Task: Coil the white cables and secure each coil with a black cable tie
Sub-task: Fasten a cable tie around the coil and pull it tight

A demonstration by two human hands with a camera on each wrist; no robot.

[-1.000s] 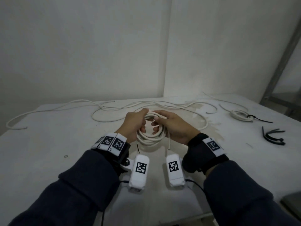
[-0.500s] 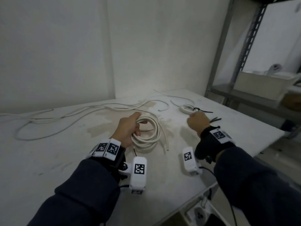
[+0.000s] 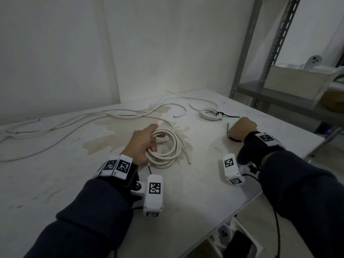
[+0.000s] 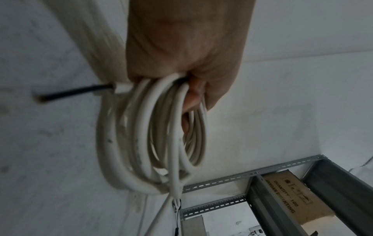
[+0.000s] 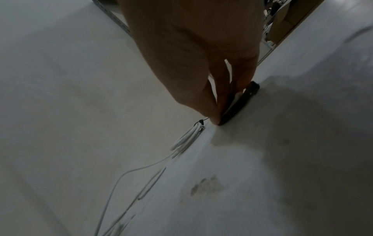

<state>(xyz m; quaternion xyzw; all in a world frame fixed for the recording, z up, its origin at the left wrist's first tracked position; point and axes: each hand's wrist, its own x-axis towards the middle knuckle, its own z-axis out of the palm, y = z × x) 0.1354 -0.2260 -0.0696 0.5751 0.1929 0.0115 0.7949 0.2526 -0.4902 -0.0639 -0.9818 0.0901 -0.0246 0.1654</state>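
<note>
While the left hand [image 3: 142, 144] grips the near-left side of the white cable coil [image 3: 165, 148] with fingers curled round its bundled loops, the coil lies flat on the white table [image 3: 55, 183], one loose end trailing off toward the near right. In the left wrist view the fingers [image 4: 193, 97] wrap several strands and a short black stub pokes out beside the hand. Right hand [image 3: 241, 129] is well apart to the right, down on the table near its right edge, thumb and fingers [image 5: 214, 102] pinching a black cable tie [image 5: 238, 105] against the surface. Behind it sits a smaller tied coil [image 3: 210, 113], already bound with a black tie, tail pointing right. Long uncoiled white cables [image 3: 89, 118] snake across the far left of the table. Grey metal shelving [image 3: 279, 43] stands to the right.
</note>
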